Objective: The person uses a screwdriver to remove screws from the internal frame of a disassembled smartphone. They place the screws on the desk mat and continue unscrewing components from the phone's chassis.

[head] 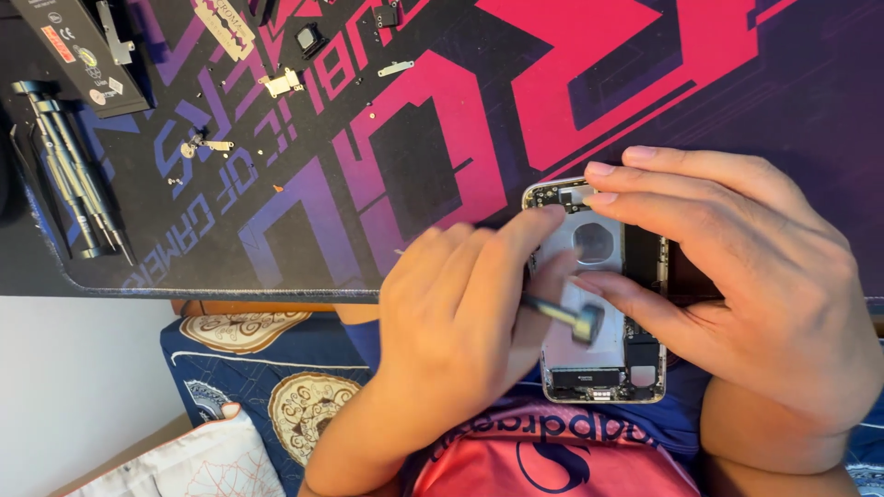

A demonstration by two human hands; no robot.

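The opened phone housing (pixel 599 294) lies face down at the near edge of the surface (pixel 645 83), its lower end overhanging toward the person's lap; its back shell is bare, with a round coil pad, small boards and thin flex parts exposed; I judge it light and stiff in the frame but fragile inside, best held by the metal rim and not by the inner parts; the right hand (pixel 755 294) steadies it so, its grip closed on the housing from the right edge, fingers spread over the top corner and middle; the left hand (pixel 460 322) has its grip clamped on a thin tool (pixel 562 315) whose blurred tip rests over the shell's middle; farther off to the left lie loose small brackets (pixel 281 83), a screwdriver set (pixel 69 166), and a dark flat box (pixel 78 51).
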